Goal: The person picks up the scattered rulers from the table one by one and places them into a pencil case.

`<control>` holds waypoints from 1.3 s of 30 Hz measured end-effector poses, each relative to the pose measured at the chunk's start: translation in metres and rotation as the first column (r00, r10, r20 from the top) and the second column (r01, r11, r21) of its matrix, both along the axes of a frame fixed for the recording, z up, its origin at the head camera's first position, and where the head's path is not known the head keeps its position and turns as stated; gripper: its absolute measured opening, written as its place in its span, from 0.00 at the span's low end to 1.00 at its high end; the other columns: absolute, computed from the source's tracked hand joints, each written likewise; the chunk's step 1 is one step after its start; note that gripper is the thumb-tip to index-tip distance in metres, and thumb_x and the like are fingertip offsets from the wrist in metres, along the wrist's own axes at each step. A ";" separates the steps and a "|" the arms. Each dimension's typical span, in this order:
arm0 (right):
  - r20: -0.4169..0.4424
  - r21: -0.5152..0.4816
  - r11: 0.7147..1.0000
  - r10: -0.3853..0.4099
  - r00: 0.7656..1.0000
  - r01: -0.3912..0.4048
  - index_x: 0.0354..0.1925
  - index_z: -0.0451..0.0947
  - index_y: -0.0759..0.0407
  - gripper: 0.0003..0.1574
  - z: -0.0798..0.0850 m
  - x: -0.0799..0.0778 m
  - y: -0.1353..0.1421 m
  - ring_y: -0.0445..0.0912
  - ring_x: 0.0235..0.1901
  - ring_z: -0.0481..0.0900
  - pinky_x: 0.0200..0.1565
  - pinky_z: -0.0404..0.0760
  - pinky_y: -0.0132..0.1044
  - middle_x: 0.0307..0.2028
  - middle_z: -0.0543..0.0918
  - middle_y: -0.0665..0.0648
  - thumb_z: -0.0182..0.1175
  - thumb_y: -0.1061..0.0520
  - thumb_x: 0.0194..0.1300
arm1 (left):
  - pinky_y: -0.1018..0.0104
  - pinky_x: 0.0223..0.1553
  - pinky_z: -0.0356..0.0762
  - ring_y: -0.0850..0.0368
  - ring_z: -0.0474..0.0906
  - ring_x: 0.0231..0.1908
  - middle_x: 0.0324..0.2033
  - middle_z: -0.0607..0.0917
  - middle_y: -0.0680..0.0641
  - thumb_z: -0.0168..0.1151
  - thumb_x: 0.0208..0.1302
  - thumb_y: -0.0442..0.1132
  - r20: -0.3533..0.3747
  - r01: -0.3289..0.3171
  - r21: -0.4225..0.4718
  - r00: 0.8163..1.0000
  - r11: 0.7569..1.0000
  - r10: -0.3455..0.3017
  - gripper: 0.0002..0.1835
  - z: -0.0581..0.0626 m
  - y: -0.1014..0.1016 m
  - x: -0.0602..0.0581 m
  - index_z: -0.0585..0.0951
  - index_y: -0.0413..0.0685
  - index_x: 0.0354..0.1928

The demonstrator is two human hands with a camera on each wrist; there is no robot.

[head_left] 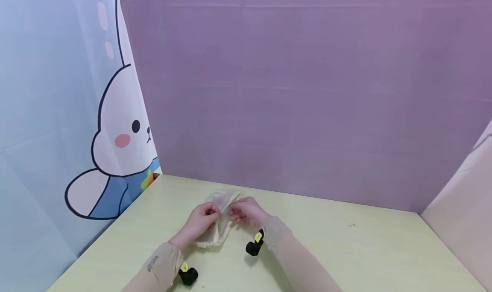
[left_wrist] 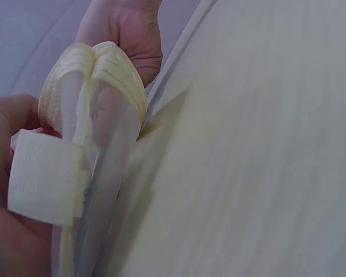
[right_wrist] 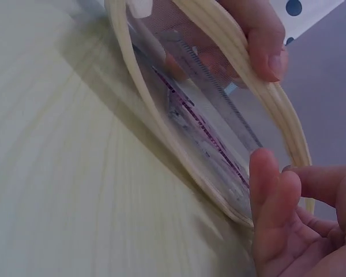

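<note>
A see-through mesh zip pouch (head_left: 226, 198) with a cream zipper edge (right_wrist: 144, 92) lies between both hands on the table. Its mouth gapes in the right wrist view, showing a clear ruler (right_wrist: 213, 89) and a flat clear piece with a purple strip (right_wrist: 202, 127) inside. My left hand (head_left: 200, 219) grips one side of the pouch, beside a white fabric tab (left_wrist: 46, 176). At the zipper's end my right hand (head_left: 247, 211) pinches the rim, fingers curled; the left wrist view hides its fingertips behind the zipper.
The pale wooden table (head_left: 346, 249) reaches back to a purple cloth wall (head_left: 307, 104). On the left hangs a blue curtain (head_left: 38, 112) with a cartoon animal. Small dark specks (head_left: 352, 225) mark the table's right side. Each wrist carries a black camera (head_left: 253, 246).
</note>
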State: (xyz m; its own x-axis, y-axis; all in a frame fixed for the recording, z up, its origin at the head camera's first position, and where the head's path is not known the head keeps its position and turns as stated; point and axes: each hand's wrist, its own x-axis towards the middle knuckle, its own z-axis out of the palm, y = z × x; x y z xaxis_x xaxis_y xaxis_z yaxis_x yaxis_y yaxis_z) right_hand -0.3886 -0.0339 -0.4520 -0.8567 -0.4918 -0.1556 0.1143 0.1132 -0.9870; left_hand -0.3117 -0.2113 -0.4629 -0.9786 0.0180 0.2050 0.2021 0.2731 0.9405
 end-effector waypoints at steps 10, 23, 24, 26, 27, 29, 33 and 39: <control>-0.052 0.059 0.998 -0.016 0.999 0.019 0.33 0.81 0.71 0.09 -0.003 0.000 -0.008 0.40 0.15 0.78 0.17 0.72 0.26 0.21 0.81 0.55 0.56 0.66 0.62 | 0.68 0.20 0.71 0.57 0.69 0.19 0.19 0.74 0.49 0.62 0.62 0.32 -0.014 0.010 -0.009 1.000 1.000 -0.010 0.03 -0.003 0.001 -0.001 0.79 0.38 0.33; -0.095 0.092 0.995 -0.021 0.995 0.030 0.37 0.82 0.70 0.09 -0.004 0.006 -0.007 0.42 0.16 0.79 0.18 0.75 0.30 0.23 0.83 0.58 0.60 0.63 0.62 | 0.67 0.20 0.71 0.56 0.70 0.20 0.20 0.75 0.47 0.61 0.63 0.30 -0.014 0.021 -0.010 1.000 1.000 -0.021 0.04 0.010 0.004 0.011 0.78 0.35 0.33; -0.096 0.093 0.995 -0.022 0.995 0.031 0.37 0.82 0.70 0.09 -0.004 0.006 -0.007 0.42 0.16 0.79 0.18 0.75 0.30 0.23 0.83 0.59 0.60 0.63 0.62 | 0.67 0.20 0.71 0.56 0.70 0.20 0.20 0.75 0.47 0.61 0.63 0.30 -0.015 0.016 -0.006 1.000 1.000 -0.016 0.04 0.010 0.005 0.011 0.78 0.35 0.33; -0.098 0.105 0.994 -0.021 0.995 0.032 0.37 0.82 0.70 0.09 -0.003 0.005 -0.007 0.42 0.16 0.79 0.18 0.76 0.30 0.23 0.83 0.60 0.61 0.62 0.62 | 0.67 0.20 0.71 0.56 0.70 0.20 0.20 0.75 0.46 0.61 0.63 0.30 -0.014 0.016 -0.008 1.000 1.000 -0.016 0.04 0.012 0.004 0.012 0.78 0.35 0.33; -0.104 0.111 0.993 -0.022 0.994 0.034 0.37 0.82 0.69 0.09 -0.003 0.005 -0.007 0.43 0.16 0.79 0.18 0.76 0.30 0.24 0.84 0.61 0.61 0.62 0.62 | 0.68 0.21 0.71 0.56 0.70 0.20 0.20 0.75 0.46 0.61 0.63 0.30 -0.008 0.019 -0.005 1.000 1.000 -0.019 0.03 0.015 0.005 0.014 0.78 0.35 0.33; -0.116 0.127 0.991 -0.023 0.993 0.038 0.36 0.82 0.69 0.09 -0.003 0.006 -0.007 0.43 0.15 0.78 0.18 0.77 0.31 0.24 0.84 0.63 0.62 0.62 0.62 | 0.67 0.21 0.72 0.55 0.70 0.20 0.20 0.75 0.46 0.60 0.63 0.29 -0.008 0.029 -0.004 1.000 1.000 -0.029 0.03 0.021 0.006 0.019 0.78 0.33 0.34; -0.142 0.153 0.987 -0.017 0.990 0.039 0.37 0.82 0.68 0.10 -0.003 0.008 -0.007 0.43 0.15 0.78 0.19 0.78 0.34 0.28 0.84 0.68 0.63 0.60 0.63 | 0.67 0.21 0.71 0.56 0.69 0.20 0.20 0.74 0.47 0.60 0.64 0.30 0.003 0.034 0.008 0.999 0.999 -0.034 0.03 0.010 0.003 0.011 0.78 0.34 0.34; -0.142 0.137 0.990 0.005 0.990 0.014 0.40 0.80 0.70 0.13 -0.004 0.009 -0.002 0.43 0.16 0.78 0.21 0.80 0.36 0.28 0.84 0.68 0.61 0.58 0.64 | 0.68 0.20 0.71 0.58 0.69 0.19 0.20 0.74 0.48 0.62 0.64 0.33 0.002 0.030 0.013 1.000 0.999 -0.030 0.05 -0.005 -0.002 -0.001 0.78 0.37 0.34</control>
State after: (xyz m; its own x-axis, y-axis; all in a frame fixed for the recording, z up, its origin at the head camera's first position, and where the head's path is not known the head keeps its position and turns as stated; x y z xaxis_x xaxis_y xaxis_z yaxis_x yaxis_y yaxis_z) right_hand -0.3797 -0.0361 -0.4559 -0.8771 -0.4702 -0.0983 -0.0250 0.2490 -0.9682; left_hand -0.3131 -0.2135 -0.4679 -0.9782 0.0447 0.2030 0.2077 0.2544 0.9445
